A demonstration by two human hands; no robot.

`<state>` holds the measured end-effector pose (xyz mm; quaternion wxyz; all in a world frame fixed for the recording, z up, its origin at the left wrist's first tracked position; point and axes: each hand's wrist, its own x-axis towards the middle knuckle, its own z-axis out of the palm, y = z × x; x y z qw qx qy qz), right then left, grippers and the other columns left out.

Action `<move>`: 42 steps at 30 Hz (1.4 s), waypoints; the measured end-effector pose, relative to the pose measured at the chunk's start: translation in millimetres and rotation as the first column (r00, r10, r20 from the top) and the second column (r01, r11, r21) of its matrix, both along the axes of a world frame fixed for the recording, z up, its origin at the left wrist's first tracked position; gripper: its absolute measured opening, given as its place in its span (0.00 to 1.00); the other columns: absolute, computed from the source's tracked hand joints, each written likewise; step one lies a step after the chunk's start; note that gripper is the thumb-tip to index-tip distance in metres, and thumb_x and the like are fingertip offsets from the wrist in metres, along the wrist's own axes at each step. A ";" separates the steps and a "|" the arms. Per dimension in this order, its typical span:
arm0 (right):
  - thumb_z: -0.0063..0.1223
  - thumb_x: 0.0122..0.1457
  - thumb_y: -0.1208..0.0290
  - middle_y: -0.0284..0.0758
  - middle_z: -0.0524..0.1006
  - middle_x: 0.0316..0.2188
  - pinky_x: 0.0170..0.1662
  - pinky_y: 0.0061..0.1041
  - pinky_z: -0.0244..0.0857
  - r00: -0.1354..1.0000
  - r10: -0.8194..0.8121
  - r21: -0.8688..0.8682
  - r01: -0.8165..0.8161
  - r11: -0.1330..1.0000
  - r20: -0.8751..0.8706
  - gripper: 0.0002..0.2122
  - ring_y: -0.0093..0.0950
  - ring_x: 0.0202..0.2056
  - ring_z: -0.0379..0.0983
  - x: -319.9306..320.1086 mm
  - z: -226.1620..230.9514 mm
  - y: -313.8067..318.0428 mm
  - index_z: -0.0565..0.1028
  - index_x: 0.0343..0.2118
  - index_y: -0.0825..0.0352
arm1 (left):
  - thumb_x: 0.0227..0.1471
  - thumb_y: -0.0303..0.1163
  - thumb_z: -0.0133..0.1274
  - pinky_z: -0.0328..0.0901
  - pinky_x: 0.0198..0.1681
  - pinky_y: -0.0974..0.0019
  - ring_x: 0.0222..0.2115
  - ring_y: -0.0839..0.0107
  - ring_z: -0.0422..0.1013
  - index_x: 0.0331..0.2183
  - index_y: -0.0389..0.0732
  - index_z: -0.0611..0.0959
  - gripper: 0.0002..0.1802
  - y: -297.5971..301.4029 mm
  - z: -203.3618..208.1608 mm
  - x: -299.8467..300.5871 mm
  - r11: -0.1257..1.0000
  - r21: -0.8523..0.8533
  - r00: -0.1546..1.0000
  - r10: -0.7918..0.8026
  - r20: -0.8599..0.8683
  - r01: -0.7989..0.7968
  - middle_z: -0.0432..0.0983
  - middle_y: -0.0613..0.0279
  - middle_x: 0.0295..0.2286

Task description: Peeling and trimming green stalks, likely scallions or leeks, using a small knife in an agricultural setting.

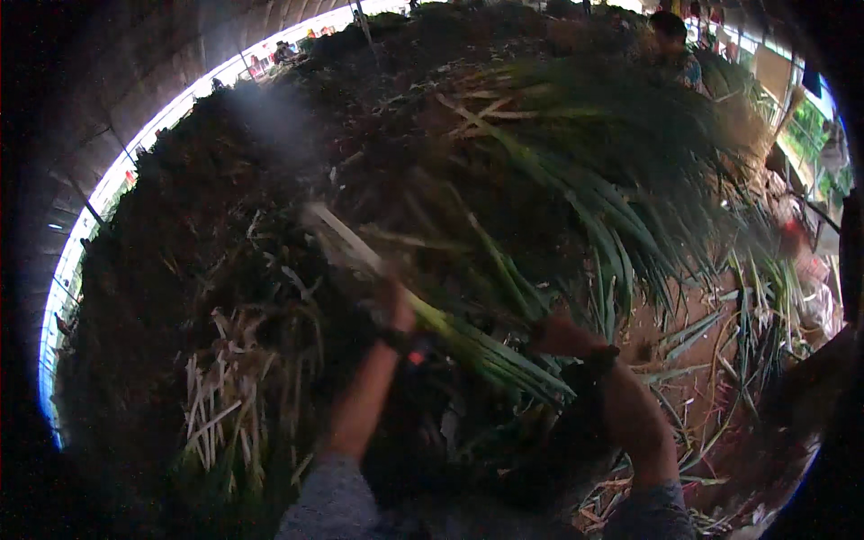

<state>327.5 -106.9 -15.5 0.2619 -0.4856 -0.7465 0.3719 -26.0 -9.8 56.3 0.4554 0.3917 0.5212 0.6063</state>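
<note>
My left hand (394,306) is closed around a leek (432,317) with a long white shank. The shank's pale end points up and left, and the green leaves spread down and right below my right hand. My right hand (569,337) is beside those leaves, where another green stalk (504,270) runs down toward it. Blur and shadow hide its fingers, so I cannot tell whether it grips anything. At the lower left, several trimmed-looking white stalks (216,409) lie together with their pale parts upward.
A large heap of leeks (612,153) with long green leaves fills the far right. Dark plant matter (198,225) is piled on the left. Loose leaves litter the brown ground (670,324) at the right. Another person (670,40) is at the far right, behind the heap.
</note>
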 end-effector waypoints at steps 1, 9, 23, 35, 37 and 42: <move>0.55 0.52 0.56 0.50 0.78 0.32 0.39 0.44 0.70 0.999 -0.012 0.024 0.013 1.000 -0.043 0.18 0.45 0.35 0.77 4.5 -9.6 -2.4 0.79 0.39 0.64 | 0.62 0.55 0.41 0.66 0.42 0.60 0.36 0.67 0.70 0.41 0.38 0.74 0.27 11.3 38.9 -21.4 0.984 0.144 0.994 0.101 0.049 -0.107 0.74 0.61 0.35; 0.52 0.58 0.63 0.39 0.78 0.35 0.38 0.36 0.69 0.979 -0.116 0.034 0.112 0.993 0.166 0.12 0.36 0.37 0.76 -3.4 17.6 15.5 0.76 0.43 0.62 | 0.61 0.51 0.43 0.66 0.41 0.60 0.36 0.67 0.70 0.43 0.39 0.75 0.24 1.0 250.0 -306.2 0.723 0.520 0.651 0.668 -0.359 -0.455 0.74 0.62 0.36; 0.50 0.59 0.62 0.41 0.76 0.39 0.43 0.31 0.67 0.831 -0.122 -0.130 0.060 0.990 -0.542 0.17 0.31 0.38 0.73 -9.3 -38.6 33.5 0.73 0.47 0.66 | 0.59 0.44 0.47 0.66 0.41 0.62 0.37 0.69 0.70 0.45 0.41 0.76 0.19 -66.6 166.5 -292.7 0.899 0.370 0.710 0.417 -0.567 -0.233 0.73 0.64 0.38; 0.60 0.49 0.60 0.51 0.77 0.31 0.43 0.46 0.67 0.901 -0.205 0.139 0.163 0.977 0.382 0.19 0.49 0.37 0.75 -48.8 52.7 1.9 0.76 0.40 0.67 | 0.56 0.43 0.54 0.63 0.41 0.64 0.37 0.74 0.66 0.43 0.39 0.76 0.19 -8.5 -78.0 125.0 0.850 -0.108 0.845 -0.526 -0.099 0.516 0.71 0.64 0.37; 0.59 0.50 0.61 0.51 0.77 0.30 0.40 0.46 0.68 0.902 -0.300 0.316 0.200 0.927 0.311 0.19 0.50 0.35 0.75 -31.3 48.5 -7.9 0.75 0.42 0.67 | 0.55 0.44 0.56 0.60 0.49 0.64 0.46 0.71 0.63 0.50 0.40 0.70 0.27 -8.0 -29.4 135.8 0.783 -0.263 0.784 -0.607 -0.130 0.563 0.66 0.60 0.48; 0.50 0.58 0.64 0.50 0.77 0.31 0.36 0.46 0.69 0.885 -0.383 0.305 0.300 0.904 0.266 0.20 0.50 0.34 0.75 -14.1 49.4 11.4 0.69 0.52 0.64 | 0.54 0.49 0.57 0.59 0.53 0.64 0.50 0.69 0.62 0.50 0.38 0.73 0.31 55.9 -19.7 117.0 0.795 -0.254 0.690 -0.605 -0.396 0.551 0.64 0.57 0.52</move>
